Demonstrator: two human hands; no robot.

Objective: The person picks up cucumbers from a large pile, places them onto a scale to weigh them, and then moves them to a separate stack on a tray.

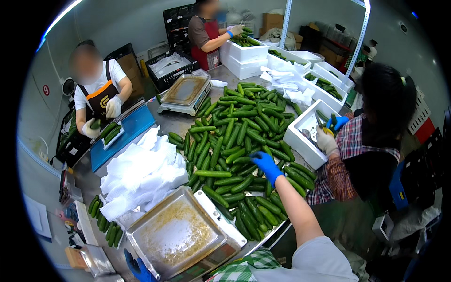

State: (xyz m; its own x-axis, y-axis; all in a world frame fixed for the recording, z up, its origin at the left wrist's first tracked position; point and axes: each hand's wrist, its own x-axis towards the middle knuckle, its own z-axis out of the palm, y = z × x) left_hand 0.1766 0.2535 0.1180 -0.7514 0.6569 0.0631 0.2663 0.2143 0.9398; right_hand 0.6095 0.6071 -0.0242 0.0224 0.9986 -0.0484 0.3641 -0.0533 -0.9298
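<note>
My right hand (pixel 266 165), in a blue glove, reaches over a large heap of cucumbers (pixel 229 132) on the metal table. Its fingertips are at the end of one cucumber (pixel 242 160); whether they grip it I cannot tell. Low at the picture's edge, my left hand (pixel 138 268), also blue-gloved, is beside the left edge of a scale's stained metal pan (pixel 183 229). Its fingers are apart, and I see nothing in them. No cucumber lies on that pan. White foam netting (pixel 141 172) is piled beyond it, and trays of cucumbers (pixel 104 220) are to its left.
A person (pixel 100 88) at left handles cucumbers by a blue wrapping surface (pixel 123 137). Another person (pixel 208 35) works at white foam boxes (pixel 243 56). At right, a co-worker (pixel 370 141) reaches into a foam box (pixel 310 155). A second scale (pixel 186 91) stands across the table.
</note>
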